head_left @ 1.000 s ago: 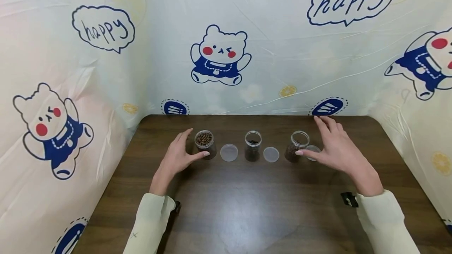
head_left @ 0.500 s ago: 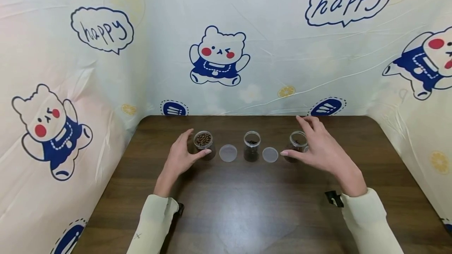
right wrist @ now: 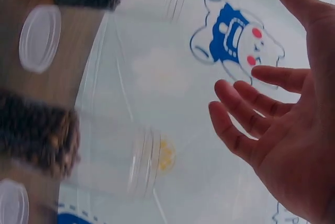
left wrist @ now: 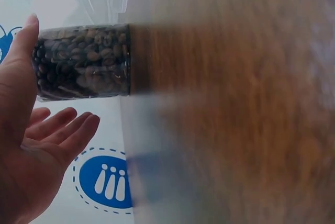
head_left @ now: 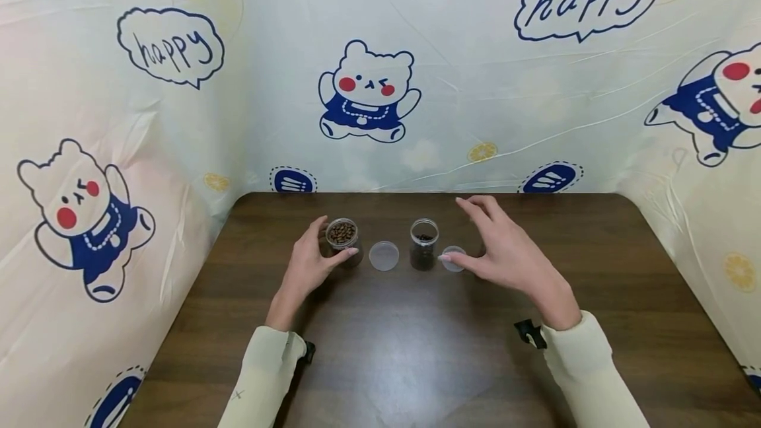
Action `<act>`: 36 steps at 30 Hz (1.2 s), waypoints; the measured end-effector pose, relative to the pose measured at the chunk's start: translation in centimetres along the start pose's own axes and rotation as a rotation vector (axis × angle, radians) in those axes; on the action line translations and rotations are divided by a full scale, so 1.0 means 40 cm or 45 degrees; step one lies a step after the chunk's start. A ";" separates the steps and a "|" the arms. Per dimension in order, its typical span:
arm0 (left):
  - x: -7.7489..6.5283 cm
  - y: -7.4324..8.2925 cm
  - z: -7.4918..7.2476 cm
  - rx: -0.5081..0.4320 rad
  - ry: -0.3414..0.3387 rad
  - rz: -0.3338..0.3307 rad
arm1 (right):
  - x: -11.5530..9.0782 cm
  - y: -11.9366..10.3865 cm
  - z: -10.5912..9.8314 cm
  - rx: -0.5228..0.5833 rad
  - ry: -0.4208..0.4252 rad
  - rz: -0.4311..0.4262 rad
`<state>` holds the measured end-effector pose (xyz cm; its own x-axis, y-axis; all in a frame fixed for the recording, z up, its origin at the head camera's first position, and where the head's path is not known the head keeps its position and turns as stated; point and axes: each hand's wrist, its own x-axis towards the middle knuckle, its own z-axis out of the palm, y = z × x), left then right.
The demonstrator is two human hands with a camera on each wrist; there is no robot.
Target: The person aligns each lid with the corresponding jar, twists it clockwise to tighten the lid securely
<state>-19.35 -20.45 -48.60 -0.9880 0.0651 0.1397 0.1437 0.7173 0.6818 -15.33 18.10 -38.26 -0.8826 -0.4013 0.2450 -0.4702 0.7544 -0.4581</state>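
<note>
My left hand (head_left: 309,256) is spread around the left clear jar (head_left: 343,232), full of brown coffee beans; thumb in front, fingers behind. In the left wrist view the fingers (left wrist: 68,130) stay apart from the jar. My right hand (head_left: 505,249) hovers at the right with thumb and fingers spread, holding nothing. Its thumb overlaps a clear lid (head_left: 454,249) beside the middle jar (head_left: 423,257), which is part-filled with dark beans. A third jar (right wrist: 39,135), part-filled with dark beans, shows in the right wrist view but is hidden behind my hand in the head view.
Another round clear lid (head_left: 384,255) lies between the left and middle jars. A third lid (right wrist: 12,205) shows at the corner of the right wrist view. The jars stand in a row toward the back of the brown wooden table (head_left: 386,349), before a printed cloth (head_left: 452,84).
My right hand has moved left, past the right jar toward the middle lid, and now covers that jar in the head view. The left hand has stayed around its jar.
</note>
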 end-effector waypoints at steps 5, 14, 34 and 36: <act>-0.001 0.004 0.008 -0.026 -0.015 -0.015 | 0.017 -0.040 0.031 0.003 0.031 -0.132; 0.007 0.007 0.020 -0.161 -0.044 -0.105 | 0.051 -0.113 0.113 -0.098 0.034 -0.332; 0.007 -0.006 0.032 -0.247 -0.037 -0.110 | 0.125 -0.189 0.318 0.126 -0.306 -0.048; 0.010 -0.003 0.034 -0.245 -0.048 -0.101 | 0.130 -0.186 0.340 0.096 -0.324 -0.022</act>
<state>-19.82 -19.58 -49.60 -0.9976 0.0420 0.0555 0.0695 0.5755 0.8148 -16.44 3.34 -45.19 -0.8419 -0.5386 0.0346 -0.4752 0.7093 -0.5207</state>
